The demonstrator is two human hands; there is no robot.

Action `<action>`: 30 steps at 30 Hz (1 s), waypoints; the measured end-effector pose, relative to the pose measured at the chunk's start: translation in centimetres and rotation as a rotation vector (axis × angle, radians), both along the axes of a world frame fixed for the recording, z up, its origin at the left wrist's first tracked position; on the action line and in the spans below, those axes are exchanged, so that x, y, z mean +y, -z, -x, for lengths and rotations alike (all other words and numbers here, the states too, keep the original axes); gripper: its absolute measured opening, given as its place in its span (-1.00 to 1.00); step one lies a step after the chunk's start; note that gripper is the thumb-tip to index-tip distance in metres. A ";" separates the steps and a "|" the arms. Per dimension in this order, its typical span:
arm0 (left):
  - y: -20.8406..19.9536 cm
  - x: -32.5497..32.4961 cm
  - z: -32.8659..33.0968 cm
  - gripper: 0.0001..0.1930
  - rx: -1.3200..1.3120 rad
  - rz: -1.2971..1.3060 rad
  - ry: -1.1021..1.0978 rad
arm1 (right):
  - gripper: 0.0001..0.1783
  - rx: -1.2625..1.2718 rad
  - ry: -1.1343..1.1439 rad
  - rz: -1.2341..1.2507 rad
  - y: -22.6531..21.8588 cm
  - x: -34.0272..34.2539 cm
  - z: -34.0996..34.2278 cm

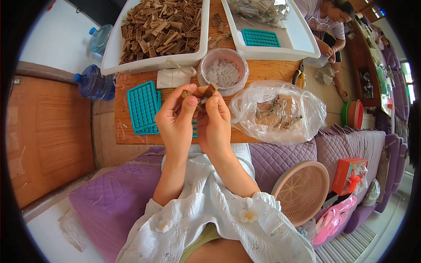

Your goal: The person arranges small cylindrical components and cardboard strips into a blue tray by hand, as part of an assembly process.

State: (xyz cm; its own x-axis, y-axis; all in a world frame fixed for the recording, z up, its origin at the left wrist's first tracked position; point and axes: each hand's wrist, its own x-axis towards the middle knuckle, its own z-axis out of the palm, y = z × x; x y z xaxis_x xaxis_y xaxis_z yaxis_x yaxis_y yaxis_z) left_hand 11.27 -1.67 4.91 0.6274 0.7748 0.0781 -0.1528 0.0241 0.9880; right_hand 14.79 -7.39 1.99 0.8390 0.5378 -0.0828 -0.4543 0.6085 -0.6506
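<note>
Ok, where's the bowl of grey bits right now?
In the head view, the bowl sits on the table above centre, just beyond the right hand, near the gap between the left tub and right tub.

I see the held brown piece (208, 90) as smooth with a faint sheen, possibly plastic, though it is too small on my feed to be sure. I read the white tubs (280, 53) as smooth, softly glossy plastic and the teal trays (144, 107) as matt, bumpy with rounded relief. The clear bag (312, 105) is thin, crinkled, shiny film. To me the tabletop (280, 68) looks like grained wood, lightly polished; the purple cover (112, 201) is matt quilted cloth, and the blue bottle (94, 83) glossy, see-through plastic.
</note>
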 end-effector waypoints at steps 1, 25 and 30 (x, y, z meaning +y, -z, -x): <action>-0.1 0.2 0.0 -0.75 -0.024 0.019 -0.005 | -0.65 0.048 -0.022 -0.050 0.0 0.0 -0.1; 2.1 2.0 0.3 -0.76 -0.178 0.458 0.198 | -0.73 -0.633 -0.076 0.576 -0.9 -4.1 -3.1; 2.6 2.1 0.2 -0.83 -0.089 0.439 0.217 | -0.77 -1.002 0.038 0.619 -0.9 -3.5 -4.8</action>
State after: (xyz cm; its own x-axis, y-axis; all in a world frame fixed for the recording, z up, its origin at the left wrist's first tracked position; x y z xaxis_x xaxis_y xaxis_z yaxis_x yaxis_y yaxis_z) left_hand 11.02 0.45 2.35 0.7836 0.5987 -0.1659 -0.1813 0.4758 0.8607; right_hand 19.58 -10.87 2.87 0.6927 0.6104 0.3842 0.4391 0.0657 -0.8960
